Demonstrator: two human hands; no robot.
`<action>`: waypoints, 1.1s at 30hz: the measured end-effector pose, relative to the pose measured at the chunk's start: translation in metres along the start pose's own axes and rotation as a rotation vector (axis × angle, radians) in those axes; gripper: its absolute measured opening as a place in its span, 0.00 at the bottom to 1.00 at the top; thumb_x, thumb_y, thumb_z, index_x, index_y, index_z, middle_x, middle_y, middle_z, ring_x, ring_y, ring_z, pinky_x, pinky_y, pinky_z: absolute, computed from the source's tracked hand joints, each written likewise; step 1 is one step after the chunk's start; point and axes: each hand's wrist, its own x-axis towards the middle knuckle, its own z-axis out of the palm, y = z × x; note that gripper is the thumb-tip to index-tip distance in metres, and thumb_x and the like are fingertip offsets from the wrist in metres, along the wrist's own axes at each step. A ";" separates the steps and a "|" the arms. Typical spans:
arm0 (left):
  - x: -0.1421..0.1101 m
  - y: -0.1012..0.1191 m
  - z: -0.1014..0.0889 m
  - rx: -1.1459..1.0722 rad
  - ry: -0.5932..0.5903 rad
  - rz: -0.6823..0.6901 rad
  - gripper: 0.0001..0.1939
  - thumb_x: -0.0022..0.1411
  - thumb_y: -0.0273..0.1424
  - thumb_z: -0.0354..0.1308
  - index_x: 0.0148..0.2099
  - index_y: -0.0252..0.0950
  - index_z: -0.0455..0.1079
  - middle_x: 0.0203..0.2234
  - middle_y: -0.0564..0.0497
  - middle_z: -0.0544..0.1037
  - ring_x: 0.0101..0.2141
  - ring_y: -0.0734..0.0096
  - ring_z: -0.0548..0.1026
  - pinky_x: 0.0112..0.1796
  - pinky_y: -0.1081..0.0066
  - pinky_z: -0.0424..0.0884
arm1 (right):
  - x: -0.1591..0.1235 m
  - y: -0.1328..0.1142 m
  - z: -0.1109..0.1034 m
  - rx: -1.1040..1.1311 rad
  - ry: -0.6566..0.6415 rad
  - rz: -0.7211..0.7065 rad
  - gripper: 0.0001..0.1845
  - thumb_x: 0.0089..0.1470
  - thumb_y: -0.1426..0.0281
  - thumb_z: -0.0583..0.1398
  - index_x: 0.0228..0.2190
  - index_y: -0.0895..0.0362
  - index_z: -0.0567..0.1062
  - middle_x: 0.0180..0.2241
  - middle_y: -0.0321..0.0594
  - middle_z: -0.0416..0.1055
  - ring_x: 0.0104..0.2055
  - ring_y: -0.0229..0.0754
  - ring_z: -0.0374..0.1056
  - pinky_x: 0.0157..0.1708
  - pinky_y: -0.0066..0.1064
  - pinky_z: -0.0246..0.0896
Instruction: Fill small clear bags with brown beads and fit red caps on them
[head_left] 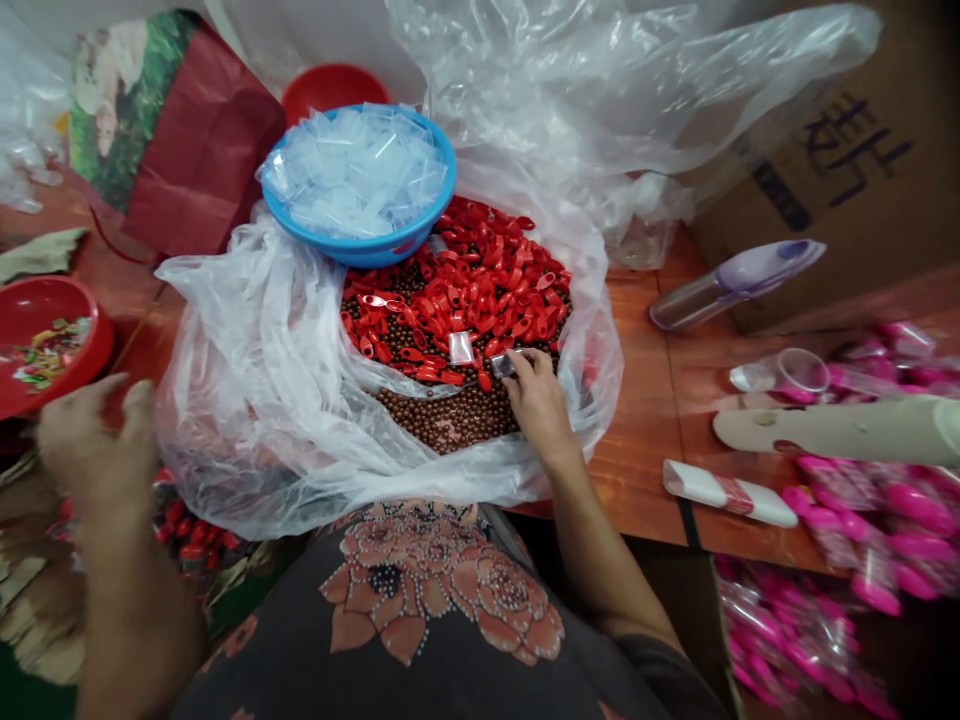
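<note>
My right hand (538,400) is closed on a small clear plastic case (504,364), held low over brown beads (442,415) in a wide plastic bag (247,370). Red plastic caps (480,285) lie heaped on the beads just beyond my fingers. Another small clear case (460,348) rests at the front of the heap. Blurred by motion, my left hand (94,435) is raised beside a red bowl (52,340) of small colourful pieces. Its thumb and fingers are apart, with nothing visible between them.
A blue basin (360,245) of clear plastic cases stands behind the bag. Dark red paper bag (202,140) at back left; cardboard box (832,200) at right. A lilac-handled tool (739,285), plastic cup (802,373) and pink-capped pieces (907,500) are also to the right.
</note>
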 end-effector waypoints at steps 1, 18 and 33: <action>0.011 0.000 0.018 0.129 0.123 0.123 0.21 0.59 0.34 0.60 0.55 0.55 0.69 0.35 0.49 0.78 0.37 0.55 0.78 0.30 0.60 0.78 | -0.001 -0.002 0.000 -0.003 -0.013 -0.006 0.23 0.58 0.74 0.54 0.56 0.54 0.69 0.54 0.52 0.62 0.56 0.54 0.64 0.55 0.50 0.64; 0.121 0.005 0.285 0.676 -0.595 0.838 0.19 0.64 0.29 0.57 0.57 0.37 0.71 0.52 0.43 0.76 0.44 0.61 0.69 0.46 0.62 0.65 | 0.007 -0.006 0.006 -0.092 0.168 0.094 0.19 0.62 0.71 0.49 0.52 0.59 0.69 0.47 0.53 0.66 0.50 0.51 0.64 0.51 0.48 0.63; 0.047 0.024 0.240 0.361 -0.809 -0.030 0.16 0.58 0.39 0.62 0.46 0.36 0.73 0.30 0.51 0.78 0.30 0.69 0.72 0.32 0.70 0.62 | 0.012 -0.011 0.020 -0.068 -0.082 0.014 0.20 0.60 0.64 0.57 0.53 0.54 0.71 0.44 0.48 0.72 0.44 0.51 0.69 0.44 0.41 0.66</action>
